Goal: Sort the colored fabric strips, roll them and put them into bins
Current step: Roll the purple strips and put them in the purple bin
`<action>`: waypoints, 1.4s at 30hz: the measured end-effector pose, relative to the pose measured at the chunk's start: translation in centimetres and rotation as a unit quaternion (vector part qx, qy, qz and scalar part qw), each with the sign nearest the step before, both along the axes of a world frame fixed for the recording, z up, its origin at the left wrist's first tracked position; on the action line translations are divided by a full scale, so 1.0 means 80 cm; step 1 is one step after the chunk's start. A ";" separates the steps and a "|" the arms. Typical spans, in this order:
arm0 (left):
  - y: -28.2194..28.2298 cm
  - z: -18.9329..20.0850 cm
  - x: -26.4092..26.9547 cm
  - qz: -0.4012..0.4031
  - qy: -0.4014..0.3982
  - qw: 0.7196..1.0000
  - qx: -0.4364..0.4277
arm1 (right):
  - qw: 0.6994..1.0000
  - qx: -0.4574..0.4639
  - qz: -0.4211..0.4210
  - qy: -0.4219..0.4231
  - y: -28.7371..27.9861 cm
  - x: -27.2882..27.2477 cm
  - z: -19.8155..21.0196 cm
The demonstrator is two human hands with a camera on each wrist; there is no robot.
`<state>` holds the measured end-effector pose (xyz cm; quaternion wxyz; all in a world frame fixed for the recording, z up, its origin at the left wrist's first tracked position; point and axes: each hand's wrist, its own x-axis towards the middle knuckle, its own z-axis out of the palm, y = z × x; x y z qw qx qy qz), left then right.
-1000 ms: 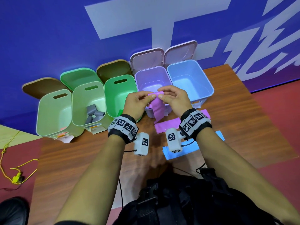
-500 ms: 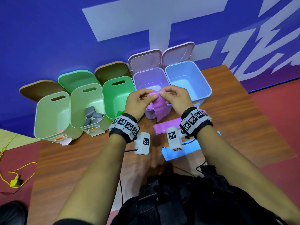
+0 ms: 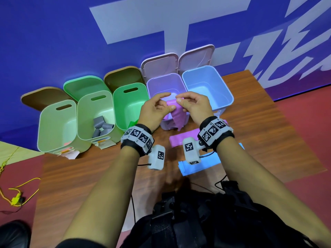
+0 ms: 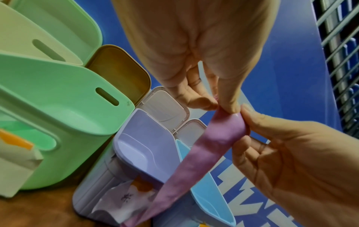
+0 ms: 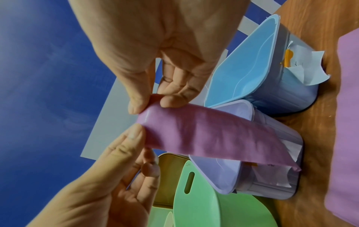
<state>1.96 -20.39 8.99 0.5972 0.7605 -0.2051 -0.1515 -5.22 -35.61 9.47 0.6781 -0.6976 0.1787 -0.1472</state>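
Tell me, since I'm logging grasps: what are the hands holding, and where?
Both the left hand and right hand pinch the rolled top end of the purple fabric strip; its tail hangs free.

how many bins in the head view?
5, in a row by the wall: pale green bin, grey-roll bin, green bin, purple bin, blue bin. None appears hidden.

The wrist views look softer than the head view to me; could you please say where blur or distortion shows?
Left wrist view: purple strip soft, bins bent by the lens. Right wrist view: dim, left hand blurred. Head view: sharp at the centre, table edges bowed.
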 end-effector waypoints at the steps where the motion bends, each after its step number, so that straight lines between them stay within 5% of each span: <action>1: 0.000 -0.002 0.001 0.002 -0.006 1.000 -0.001 | 1.000 0.003 0.000 -0.001 0.000 0.000 0.000; 21: 0.006 -0.004 0.002 0.013 0.018 0.999 0.026 | 0.998 0.062 0.028 -0.004 -0.002 -0.009 0.001; 29: 0.002 0.000 0.000 0.008 0.063 0.997 -0.046 | 0.999 0.047 0.015 0.012 -0.002 -0.006 -0.001; 42: -0.001 0.005 -0.006 0.033 0.017 0.999 0.008 | 0.999 0.014 0.033 0.004 -0.001 -0.009 -0.006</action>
